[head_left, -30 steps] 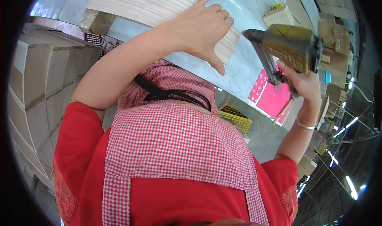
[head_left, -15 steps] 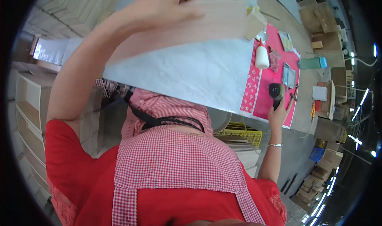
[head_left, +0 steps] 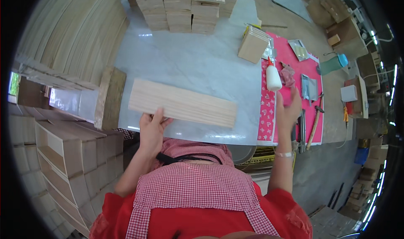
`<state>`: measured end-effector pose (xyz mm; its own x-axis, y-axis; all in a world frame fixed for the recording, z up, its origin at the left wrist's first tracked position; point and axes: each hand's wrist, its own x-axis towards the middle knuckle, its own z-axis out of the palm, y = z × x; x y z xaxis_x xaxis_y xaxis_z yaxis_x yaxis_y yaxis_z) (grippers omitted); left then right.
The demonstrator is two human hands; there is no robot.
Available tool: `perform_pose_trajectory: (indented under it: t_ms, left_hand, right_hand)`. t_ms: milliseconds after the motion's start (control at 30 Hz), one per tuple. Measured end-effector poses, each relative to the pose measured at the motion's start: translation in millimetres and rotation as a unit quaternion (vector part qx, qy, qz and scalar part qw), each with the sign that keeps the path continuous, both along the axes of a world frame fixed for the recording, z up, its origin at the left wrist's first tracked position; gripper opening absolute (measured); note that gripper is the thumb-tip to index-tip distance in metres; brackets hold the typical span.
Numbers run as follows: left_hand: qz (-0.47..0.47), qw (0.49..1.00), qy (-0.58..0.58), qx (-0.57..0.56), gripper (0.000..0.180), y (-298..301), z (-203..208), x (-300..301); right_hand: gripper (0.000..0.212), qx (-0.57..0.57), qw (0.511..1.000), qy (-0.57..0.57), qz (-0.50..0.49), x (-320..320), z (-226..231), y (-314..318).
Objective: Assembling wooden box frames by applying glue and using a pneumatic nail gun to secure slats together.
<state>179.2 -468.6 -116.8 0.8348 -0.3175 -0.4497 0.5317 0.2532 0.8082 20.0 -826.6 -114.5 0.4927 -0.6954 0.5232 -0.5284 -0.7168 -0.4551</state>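
Note:
A pale rectangular wooden board (head_left: pixel 183 102) lies slantwise over the grey-white tabletop. My left hand (head_left: pixel 153 127) grips its near edge towards the left end, with the thumb on top. On the pink mat, my right hand (head_left: pixel 289 109) is open, thumb and fingers apart, with nothing seen in it. Just beyond its fingertips is a white squeeze bottle (head_left: pixel 273 78) with a red tip, leaning. A crumpled pink cloth (head_left: pixel 287 74) is beside the bottle. A dark long tool (head_left: pixel 301 131) lies right of my right wrist, partly hidden. To its right is a wooden-handled hammer (head_left: pixel 314 127).
Stacked boards (head_left: pixel 179 11) stand at the table's far side, more (head_left: pixel 75 37) at the left. A thick wood block (head_left: pixel 110 98) sits at the left edge. Small wooden pieces (head_left: pixel 253 44) stand by the pink mat (head_left: pixel 275 41). Metal trays (head_left: pixel 310 87) and a teal bottle (head_left: pixel 333 64) are at right.
My left hand has come down from its raised reach with the board, now over the near tabletop. My right hand has let go of a black tool and moved up towards the white bottle.

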Motion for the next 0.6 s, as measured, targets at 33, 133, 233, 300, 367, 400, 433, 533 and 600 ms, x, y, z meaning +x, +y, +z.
perform_pose_trajectory:
  t_ms: [33, 133, 233, 300, 367, 400, 433, 533, 600]
  left_hand:
    - [0.02, 1.0, -0.015, -0.001, 0.024, 5, -3, -3]
    - [0.025, 1.0, 0.004, 0.005, 0.023, 15, -2, -3]
    - [0.008, 1.0, 0.029, 0.01, 0.023, 24, 4, -6]
    - [-0.024, 0.997, 0.07, 0.011, 0.023, 32, 6, -14]
    - [-0.045, 0.996, 0.073, 0.007, 0.024, 44, 1, -24]
    - [-0.062, 0.995, 0.078, 0.004, 0.025, 51, -1, -29]
    - [-0.081, 0.993, 0.085, 0.001, 0.027, 54, -1, -32]
    - [-0.151, 0.986, 0.074, 0.01, 0.026, 57, -1, -38]
    - [-0.183, 0.98, 0.075, 0.015, 0.026, 56, 3, -41]
  right_hand:
    - [0.076, -0.021, 0.999, -0.028, 0.027, 32, -9, -3]
    - [0.095, 0.015, 0.997, -0.048, -0.054, 119, -26, 1]
    - [0.106, 0.029, 0.992, -0.029, -0.116, 174, -40, -3]
    - [0.113, 0.051, 0.98, 0.022, -0.19, 193, -40, 0]
    - [0.112, 0.089, 0.977, 0.04, -0.188, 197, -35, -1]
    - [0.112, 0.128, 0.973, 0.063, -0.182, 198, -31, 2]
    - [0.111, 0.166, 0.966, 0.086, -0.178, 197, -29, 3]
    - [0.1, 0.145, 0.977, 0.025, -0.155, 182, -32, -5]
    - [0.094, 0.136, 0.981, 0.001, -0.141, 168, -35, -7]
